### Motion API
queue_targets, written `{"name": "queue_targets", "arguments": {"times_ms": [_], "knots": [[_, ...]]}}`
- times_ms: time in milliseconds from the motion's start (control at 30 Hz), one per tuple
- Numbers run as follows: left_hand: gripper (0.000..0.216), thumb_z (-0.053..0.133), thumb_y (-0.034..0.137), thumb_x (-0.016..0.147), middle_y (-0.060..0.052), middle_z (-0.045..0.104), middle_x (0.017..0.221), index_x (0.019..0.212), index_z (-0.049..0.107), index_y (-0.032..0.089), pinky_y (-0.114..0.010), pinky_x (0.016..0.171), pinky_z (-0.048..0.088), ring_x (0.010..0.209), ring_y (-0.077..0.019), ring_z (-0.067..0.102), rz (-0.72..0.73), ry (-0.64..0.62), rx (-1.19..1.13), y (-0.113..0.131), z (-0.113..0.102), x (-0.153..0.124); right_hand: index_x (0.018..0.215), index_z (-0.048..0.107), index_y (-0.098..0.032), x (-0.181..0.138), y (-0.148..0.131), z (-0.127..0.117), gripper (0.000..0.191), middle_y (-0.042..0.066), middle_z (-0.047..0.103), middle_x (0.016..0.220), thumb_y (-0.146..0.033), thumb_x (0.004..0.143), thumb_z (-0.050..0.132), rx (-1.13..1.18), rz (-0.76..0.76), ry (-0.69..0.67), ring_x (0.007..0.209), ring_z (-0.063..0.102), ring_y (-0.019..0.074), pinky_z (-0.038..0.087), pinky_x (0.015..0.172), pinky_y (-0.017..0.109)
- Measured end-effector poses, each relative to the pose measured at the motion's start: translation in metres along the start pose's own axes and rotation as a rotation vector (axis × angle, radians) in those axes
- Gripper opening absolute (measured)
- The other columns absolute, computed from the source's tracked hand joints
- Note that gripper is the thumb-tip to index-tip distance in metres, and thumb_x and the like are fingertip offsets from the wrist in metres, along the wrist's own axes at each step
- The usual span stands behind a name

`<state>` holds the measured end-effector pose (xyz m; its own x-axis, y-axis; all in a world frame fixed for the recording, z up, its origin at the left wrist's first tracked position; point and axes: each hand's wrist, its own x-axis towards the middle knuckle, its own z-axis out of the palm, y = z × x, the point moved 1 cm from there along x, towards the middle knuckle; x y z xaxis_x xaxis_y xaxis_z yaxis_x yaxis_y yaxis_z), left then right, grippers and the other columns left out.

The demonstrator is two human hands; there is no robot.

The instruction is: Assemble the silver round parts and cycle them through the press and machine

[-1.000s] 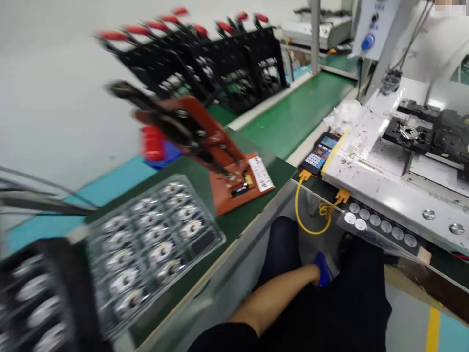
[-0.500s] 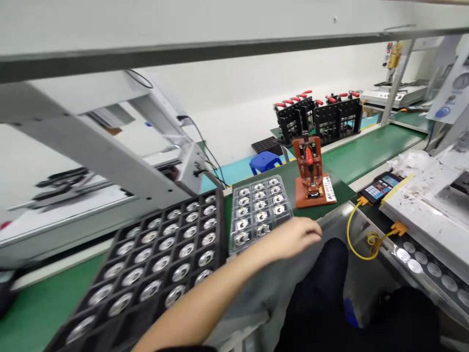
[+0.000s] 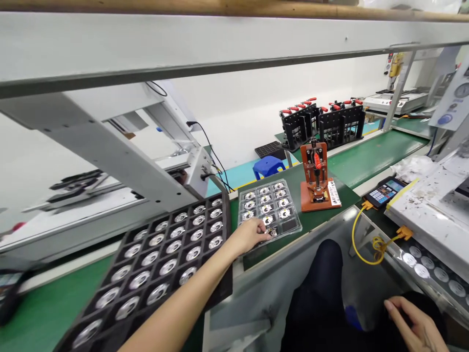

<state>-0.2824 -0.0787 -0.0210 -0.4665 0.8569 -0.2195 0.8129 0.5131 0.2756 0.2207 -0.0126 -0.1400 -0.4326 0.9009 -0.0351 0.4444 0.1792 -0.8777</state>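
left hand [image 3: 251, 237] bent at a round metal part [image 3: 271, 231] in the near row of a clear plastic tray [image 3: 289, 224], cannot tell if gripping it, right hand [image 3: 417, 322] loosely curled at lower right, its hold unclear, black tray [image 3: 227, 220] left of the clear one, orange-brown clamp fixture [image 3: 307, 193] to its right

Green worktop [image 3: 350, 198], black tray [image 3: 226, 227], clear tray [image 3: 289, 225], orange fixture [image 3: 309, 196]

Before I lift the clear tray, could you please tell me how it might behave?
The clear tray looks thin-walled, so it would probably flex. Its shiny parts sit in separate pockets, so they should mostly stay put while level; with no lid visible, they might spill if tipped.
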Motion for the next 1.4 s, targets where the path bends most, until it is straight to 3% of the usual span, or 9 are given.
{"name": "queue_targets", "arguments": {"times_ms": [200, 333, 567, 633, 733, 833, 1067, 1167, 1400], "knots": [[0.025, 0.078, 0.037, 0.08, -0.006, 0.07, 0.083, 0.068, 0.061, 0.023, -0.033, 0.072, 0.046, 0.084, -0.0291, 0.07, 0.018, 0.037, 0.007, 0.0, -0.002, -0.007, 0.093, 0.077, -0.024, -0.003, -0.011, -0.003, 0.039, 0.002, 0.071, 0.076, -0.062, 0.095, 0.068, -0.04, -0.07, -0.038, 0.064, 0.068, 0.0174, 0.054, 0.058, 0.015], [0.015, 0.069, 0.026, 0.087, -0.005, 0.068, 0.089, 0.078, 0.057, 0.023, -0.033, 0.076, 0.049, 0.086, -0.0261, 0.068, 0.141, 0.129, -0.015, 0.028, -0.012, -0.02, 0.091, 0.08, -0.031, -0.007, -0.013, -0.012, 0.034, 0.005, 0.076, 0.08, -0.064, 0.088, 0.074, -0.03, -0.034, 0.002, 0.073, 0.074, 0.0249, 0.061, 0.062, 0.023], [0.018, 0.052, 0.009, 0.104, -0.008, 0.074, 0.105, 0.108, 0.064, 0.021, -0.03, 0.086, 0.059, 0.096, -0.0198, 0.073, 1.289, 0.365, -0.319, 0.193, -0.005, -0.031, 0.13, 0.074, -0.029, 0.028, -0.109, -0.032, 0.037, 0.01, 0.077, 0.109, -0.052, 0.102, 0.065, 0.152, -0.203, 0.082, 0.094, 0.074, 0.0277, 0.065, 0.086, 0.039], [0.016, 0.053, 0.01, 0.107, -0.01, 0.075, 0.103, 0.114, 0.065, 0.019, -0.033, 0.086, 0.062, 0.096, -0.0217, 0.074, 1.515, 0.44, -0.326, 0.236, 0.004, -0.031, 0.15, 0.059, -0.029, 0.042, -0.138, -0.043, 0.061, 0.011, 0.072, 0.122, -0.047, 0.094, 0.078, 0.216, -0.306, 0.067, 0.096, 0.072, 0.0255, 0.064, 0.08, 0.036], [0.016, 0.051, 0.012, 0.109, -0.012, 0.076, 0.101, 0.117, 0.064, 0.017, -0.036, 0.086, 0.064, 0.096, -0.0234, 0.074, 1.676, 0.474, -0.359, 0.278, 0.015, -0.026, 0.136, 0.066, -0.026, 0.054, -0.159, -0.064, 0.051, 0.006, 0.071, 0.109, -0.04, 0.09, 0.083, 0.194, -0.293, 0.136, 0.081, 0.067, 0.0193, 0.061, 0.072, 0.032], [0.017, 0.051, 0.013, 0.109, -0.012, 0.076, 0.103, 0.119, 0.064, 0.017, -0.036, 0.088, 0.065, 0.098, -0.0233, 0.075, 1.726, 0.476, -0.408, 0.301, 0.021, -0.018, 0.119, 0.072, -0.023, 0.053, -0.157, -0.082, 0.031, 0.001, 0.068, 0.089, -0.035, 0.092, 0.081, 0.169, -0.252, 0.221, 0.072, 0.064, 0.0164, 0.058, 0.068, 0.03], [0.016, 0.048, 0.014, 0.11, -0.009, 0.074, 0.097, 0.114, 0.064, 0.018, -0.034, 0.081, 0.064, 0.089, -0.0215, 0.073, 1.819, 0.431, -0.425, 0.348, 0.039, -0.008, 0.117, 0.072, -0.021, 0.05, -0.131, -0.112, 0.035, -0.002, 0.063, 0.081, -0.033, 0.085, 0.084, 0.114, -0.173, 0.319, 0.069, 0.058, 0.0151, 0.053, 0.065, 0.028], [0.023, 0.051, 0.019, 0.11, -0.01, 0.074, 0.111, 0.132, 0.057, 0.021, -0.035, 0.088, 0.064, 0.1, -0.0229, 0.074, 1.833, 0.316, -0.434, 0.378, 0.041, 0.009, 0.11, 0.072, -0.021, 0.055, -0.123, -0.137, 0.033, -0.005, 0.058, 0.073, -0.032, 0.082, 0.084, 0.042, -0.111, 0.391, 0.064, 0.054, 0.0146, 0.048, 0.059, 0.027], [0.058, 0.074, 0.034, 0.096, -0.019, 0.06, 0.152, 0.148, 0.055, 0.019, -0.052, 0.124, 0.042, 0.145, -0.0347, 0.054, 1.409, -0.076, -0.311, 0.494, 0.008, 0.095, 0.105, 0.07, -0.02, 0.056, -0.127, -0.212, 0.037, -0.005, 0.051, 0.069, -0.045, 0.081, 0.081, -0.094, -0.035, 0.688, 0.063, 0.05, 0.0164, 0.043, 0.059, 0.03]]}}
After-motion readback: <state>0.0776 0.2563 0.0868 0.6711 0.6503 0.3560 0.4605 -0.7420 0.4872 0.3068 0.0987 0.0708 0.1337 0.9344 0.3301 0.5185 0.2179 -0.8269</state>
